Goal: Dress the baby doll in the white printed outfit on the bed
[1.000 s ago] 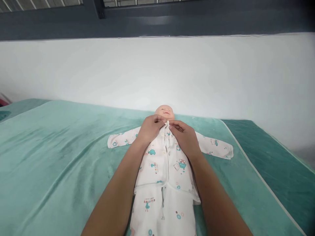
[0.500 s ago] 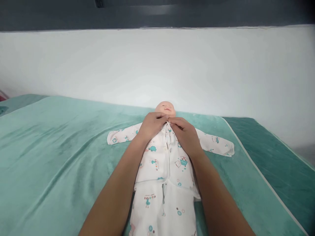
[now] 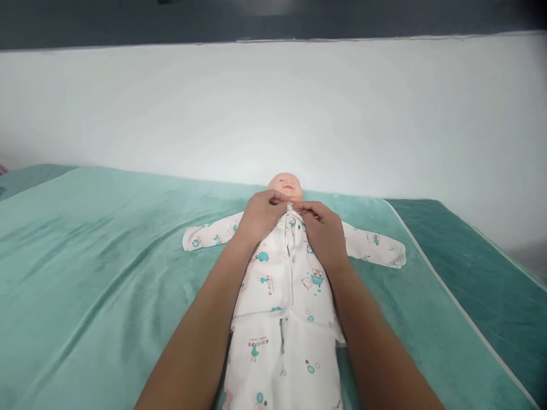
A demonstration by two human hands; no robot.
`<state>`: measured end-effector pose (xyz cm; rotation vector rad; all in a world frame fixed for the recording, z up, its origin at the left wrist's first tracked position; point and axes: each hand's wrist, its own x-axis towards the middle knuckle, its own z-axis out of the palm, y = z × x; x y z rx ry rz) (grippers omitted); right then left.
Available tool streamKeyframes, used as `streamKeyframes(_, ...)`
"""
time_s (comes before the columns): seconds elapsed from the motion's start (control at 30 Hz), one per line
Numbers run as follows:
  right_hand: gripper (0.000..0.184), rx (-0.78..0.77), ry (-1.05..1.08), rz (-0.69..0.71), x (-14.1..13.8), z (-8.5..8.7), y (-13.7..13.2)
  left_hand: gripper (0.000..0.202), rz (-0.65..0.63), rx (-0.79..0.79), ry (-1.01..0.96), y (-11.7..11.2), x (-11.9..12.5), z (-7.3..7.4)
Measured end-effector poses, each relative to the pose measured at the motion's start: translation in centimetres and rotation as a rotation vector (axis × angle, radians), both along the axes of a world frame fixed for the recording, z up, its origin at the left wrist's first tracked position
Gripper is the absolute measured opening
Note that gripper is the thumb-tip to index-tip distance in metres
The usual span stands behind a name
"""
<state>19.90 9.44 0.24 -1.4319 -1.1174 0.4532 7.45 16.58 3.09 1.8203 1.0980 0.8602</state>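
A baby doll (image 3: 287, 183) lies on its back, its head toward the wall. It wears a white printed baby jacket (image 3: 267, 285) and matching trousers (image 3: 294, 364), with the sleeves spread out to both sides. At the collar, just below the chin, my left hand (image 3: 265, 215) pinches the jacket's neck edge between thumb and fingers. Close beside it, my right hand (image 3: 322, 228) is closed on the other side of the same collar. Lower down, the jacket's front edges meet along the middle. My fingers partly hide the neck and the collar fastening.
A light green plush blanket (image 3: 106, 273) with some folds lies under the doll. Darker green bedding (image 3: 478, 267) shows at the right. A white wall (image 3: 273, 114) stands just behind the doll's head, with a dark band (image 3: 273, 23) above it.
Both hands stay at the collar, with small finger shifts; its edge now shows slightly raised between the fingertips. The whole view has moved a little.
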Motion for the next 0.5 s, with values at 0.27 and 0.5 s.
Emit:
streamKeyframes(0.27,0.025,-0.043,-0.09,-0.005,0.15,-0.19,0.31,0.014,0.008,0.043,0.071,-0.48,0.09,0.22)
streamKeyframes(0.5,0.024,-0.061,-0.072,-0.007,0.18,-0.12,0.27,0.015,-0.021,0.135,0.124,-0.6,-0.2,0.36)
